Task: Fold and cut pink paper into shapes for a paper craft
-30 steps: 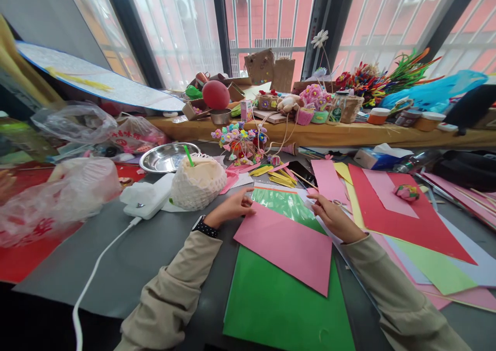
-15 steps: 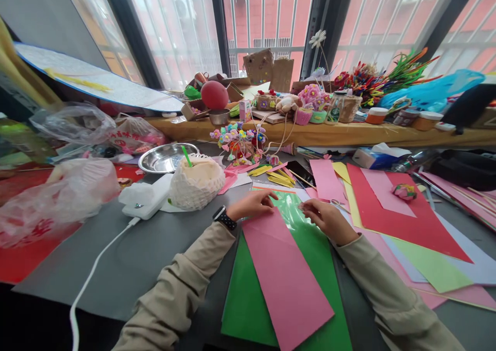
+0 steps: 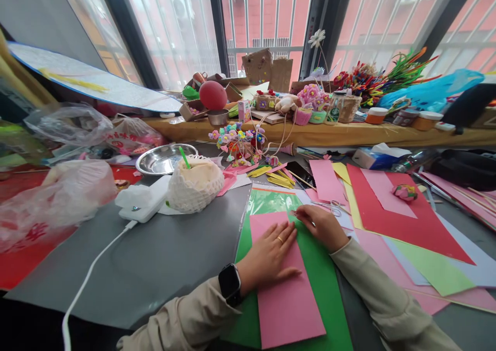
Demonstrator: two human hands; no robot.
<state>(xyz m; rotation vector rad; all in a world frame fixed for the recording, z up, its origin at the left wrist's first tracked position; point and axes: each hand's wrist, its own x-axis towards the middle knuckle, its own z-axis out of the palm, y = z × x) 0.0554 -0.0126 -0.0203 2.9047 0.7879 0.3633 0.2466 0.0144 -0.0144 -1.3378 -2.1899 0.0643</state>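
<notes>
My left hand (image 3: 270, 255) lies flat on a pink paper strip (image 3: 290, 312), its fingers stretched toward the strip's upper right edge. Under the strip is a green paper pack (image 3: 329, 299), whose upper part has a shiny clear plastic wrap. By the strip's top right corner, my right hand (image 3: 321, 226) is closed in a pinch. Something small and pale shows at its fingertips, too small to name. Just beyond that hand, a pair of scissors (image 3: 335, 206) rests on paper, its handle loops showing.
A fruit in white foam netting (image 3: 196, 188) with a green straw stands left of the pack, beside a white charger (image 3: 141, 201) with a cable. Behind them is a metal bowl (image 3: 166, 158). Red card (image 3: 411, 227) and other coloured sheets lie to the right. Crafts fill the back ledge (image 3: 186, 129).
My left hand has come down from the strip's top edge and now presses flat on its middle. The strip has turned straighter on the green pack. My right hand has shifted slightly left and nearer.
</notes>
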